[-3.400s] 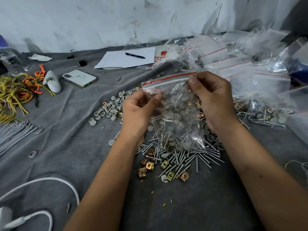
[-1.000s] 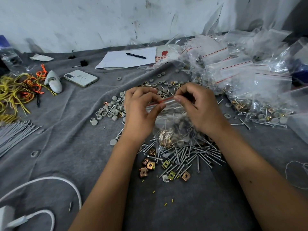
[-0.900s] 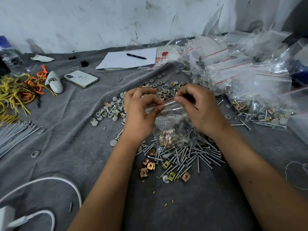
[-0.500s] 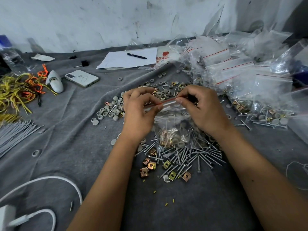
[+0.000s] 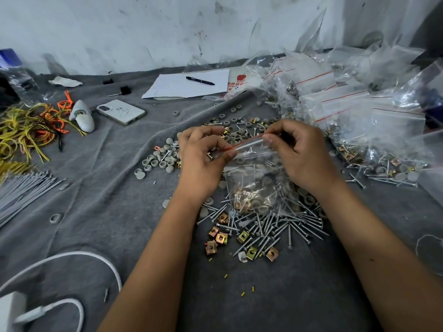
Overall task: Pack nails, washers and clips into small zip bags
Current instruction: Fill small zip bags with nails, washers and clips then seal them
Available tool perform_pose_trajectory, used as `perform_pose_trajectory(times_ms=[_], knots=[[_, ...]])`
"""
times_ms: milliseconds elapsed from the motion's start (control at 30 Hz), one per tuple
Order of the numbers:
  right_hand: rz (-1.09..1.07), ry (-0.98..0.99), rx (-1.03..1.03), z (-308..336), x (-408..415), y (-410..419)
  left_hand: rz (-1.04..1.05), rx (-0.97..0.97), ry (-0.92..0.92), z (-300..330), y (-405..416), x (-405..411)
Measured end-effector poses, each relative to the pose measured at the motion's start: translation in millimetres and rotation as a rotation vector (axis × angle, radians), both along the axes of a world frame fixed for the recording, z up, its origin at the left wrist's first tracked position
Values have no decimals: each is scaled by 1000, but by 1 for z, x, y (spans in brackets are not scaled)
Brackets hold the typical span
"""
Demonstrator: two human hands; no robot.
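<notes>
- Nearest the person, loose silver nails (image 5: 275, 226) and brass-coloured square clips (image 5: 217, 238) lie heaped on the grey cloth-covered counter (image 5: 96, 200), directly beneath the work
- The small clear zip bag with a red seal line (image 5: 254, 178) hangs just above that heap, its load of clips and grey parts gathered at the bottom
- Left hand (image 5: 203, 161): grip pinched on the left end of the seal strip, thumb against forefinger
- Right hand (image 5: 302, 152): grip pinched on the right end of the same strip, holding it taut and roughly level
- Judged step: pressing the zip closed. Recommend running the pinch along the whole strip from one end to the other, keeping it taut, and checking that no nail point sits in the track
- Risk judged: a sharp nail may pierce the thin film if the bag is squeezed
- Further off, round grey plastic washers (image 5: 158, 159) lie scattered; the filled clear bags (image 5: 347, 111) are piled at the far right
</notes>
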State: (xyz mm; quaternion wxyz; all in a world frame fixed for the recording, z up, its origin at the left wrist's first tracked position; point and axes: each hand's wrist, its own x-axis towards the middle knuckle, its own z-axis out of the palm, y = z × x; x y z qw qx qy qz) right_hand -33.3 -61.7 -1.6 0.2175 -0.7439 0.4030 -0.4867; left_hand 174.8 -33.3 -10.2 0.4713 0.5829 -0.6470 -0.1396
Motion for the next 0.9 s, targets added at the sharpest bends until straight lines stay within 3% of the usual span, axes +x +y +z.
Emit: perform_pose_trajectory(times_ms=[167, 333, 500, 733, 900], knots=[[-3, -59, 35, -1, -2, -2, 47, 37, 153, 1, -3, 4], [5, -97, 54, -2, -3, -4, -64, 98, 373, -2, -4, 8], [8, -108, 74, -1, -4, -4, -83, 45, 321, -5, -7, 10], [16, -163, 121, 2, -3, -1, -99, 104, 537, -9, -7, 13], [18, -120, 117, 2, -3, -1, -112, 11, 431, -5, -4, 12]])
